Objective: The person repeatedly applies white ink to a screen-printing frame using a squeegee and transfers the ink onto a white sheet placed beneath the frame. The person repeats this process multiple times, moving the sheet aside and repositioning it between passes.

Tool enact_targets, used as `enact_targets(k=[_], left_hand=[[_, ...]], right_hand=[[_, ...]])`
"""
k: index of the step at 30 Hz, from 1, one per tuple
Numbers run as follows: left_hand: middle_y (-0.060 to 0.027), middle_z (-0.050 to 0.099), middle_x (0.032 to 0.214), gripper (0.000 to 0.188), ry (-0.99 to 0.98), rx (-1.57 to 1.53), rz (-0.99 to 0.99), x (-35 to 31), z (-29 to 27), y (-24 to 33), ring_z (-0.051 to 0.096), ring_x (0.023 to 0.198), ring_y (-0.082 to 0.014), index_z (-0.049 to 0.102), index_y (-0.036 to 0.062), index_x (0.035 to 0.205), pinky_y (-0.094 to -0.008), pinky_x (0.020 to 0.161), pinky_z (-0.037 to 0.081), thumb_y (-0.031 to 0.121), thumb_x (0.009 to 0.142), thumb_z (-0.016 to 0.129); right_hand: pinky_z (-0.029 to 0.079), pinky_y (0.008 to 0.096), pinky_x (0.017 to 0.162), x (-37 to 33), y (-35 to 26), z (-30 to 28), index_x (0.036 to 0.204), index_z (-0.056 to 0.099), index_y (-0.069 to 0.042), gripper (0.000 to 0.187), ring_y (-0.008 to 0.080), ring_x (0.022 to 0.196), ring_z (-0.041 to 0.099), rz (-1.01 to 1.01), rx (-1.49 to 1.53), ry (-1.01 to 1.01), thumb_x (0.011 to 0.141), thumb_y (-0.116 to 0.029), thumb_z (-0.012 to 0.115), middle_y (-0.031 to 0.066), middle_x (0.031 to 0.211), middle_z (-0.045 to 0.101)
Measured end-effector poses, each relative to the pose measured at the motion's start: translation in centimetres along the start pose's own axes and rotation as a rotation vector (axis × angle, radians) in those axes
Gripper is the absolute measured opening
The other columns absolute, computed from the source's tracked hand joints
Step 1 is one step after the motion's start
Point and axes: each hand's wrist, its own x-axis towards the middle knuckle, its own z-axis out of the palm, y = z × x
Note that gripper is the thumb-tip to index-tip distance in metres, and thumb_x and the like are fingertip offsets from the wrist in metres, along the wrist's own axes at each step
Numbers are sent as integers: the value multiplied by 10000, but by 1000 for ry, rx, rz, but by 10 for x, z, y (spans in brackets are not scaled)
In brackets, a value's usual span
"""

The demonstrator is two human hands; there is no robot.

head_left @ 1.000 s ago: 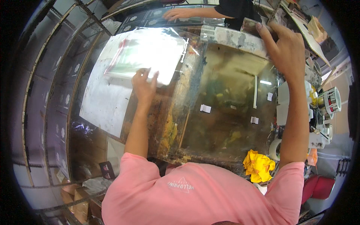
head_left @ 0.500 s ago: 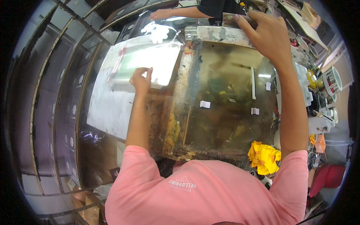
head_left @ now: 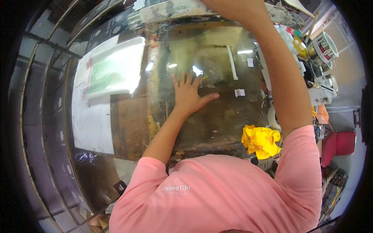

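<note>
My left hand (head_left: 188,95) lies with spread fingers on a clear, shiny sheet (head_left: 213,72) on the dark, glossy board (head_left: 202,134). Under the palm the sheet is hidden. At the top edge, my right hand (head_left: 239,8) reaches over the far side of the board, beside a paint-stained bar (head_left: 176,13). The picture cuts off its fingers, so its grip does not show. Right of my left hand, the board carries a thin white strip (head_left: 232,62) and small white tabs (head_left: 239,93). A stack of glossy clear sheets (head_left: 116,66) rests to the left on white paper (head_left: 91,128).
A crumpled yellow cloth (head_left: 261,141) sits at the board's near right corner. Beyond the right edge stand cans (head_left: 323,48) and a red chair (head_left: 340,145). A metal drying rack (head_left: 44,116) fills the left side.
My left hand has moved from the glossy stack rightward onto the board, its fingers now spread, and a clear sheet lies there. The view has shifted, and my right hand is partly out of the picture.
</note>
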Motion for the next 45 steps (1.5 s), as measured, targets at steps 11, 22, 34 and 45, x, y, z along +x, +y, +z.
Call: enact_targets(k=[11, 22, 34, 45], left_hand=[[-242, 269, 1741, 1274, -97, 21, 148, 15, 49, 54, 156, 1620, -493, 436, 83, 1642, -732, 1258, -37, 980, 746, 563], [-261, 308, 1715, 1271, -40, 8, 194, 8, 55, 70, 203, 1604, -493, 464, 73, 1621, -752, 1249, -27, 995, 748, 524], [-267, 461, 1616, 1065, -92, -286, 252, 6, 47, 59, 424, 1528, -397, 513, 52, 1572, -532, 1268, 311, 791, 830, 707], [-161, 756, 1153, 895, 321, -1074, -283, 6, -129, -28, 735, 1072, -241, 584, -52, 1422, -378, 930, 589, 404, 764, 982]], right_hand=[[515, 517, 855, 10, 5, 4, 769, 774, -2, 630, 413, 826, 736, 56, -2, -36, 971, -554, 548, 247, 796, 742], [562, 512, 848, 13, 8, 11, 829, 783, 22, 630, 419, 891, 738, 50, -4, -6, 960, -547, 548, 258, 857, 752], [547, 543, 842, 9, -7, -6, 838, 752, 30, 637, 440, 862, 727, 117, 18, -113, 965, -566, 566, 276, 863, 738], [479, 499, 826, -107, -30, 15, 1054, 762, -96, 517, 368, 853, 709, -33, -98, -204, 1023, -581, 585, 161, 920, 755]])
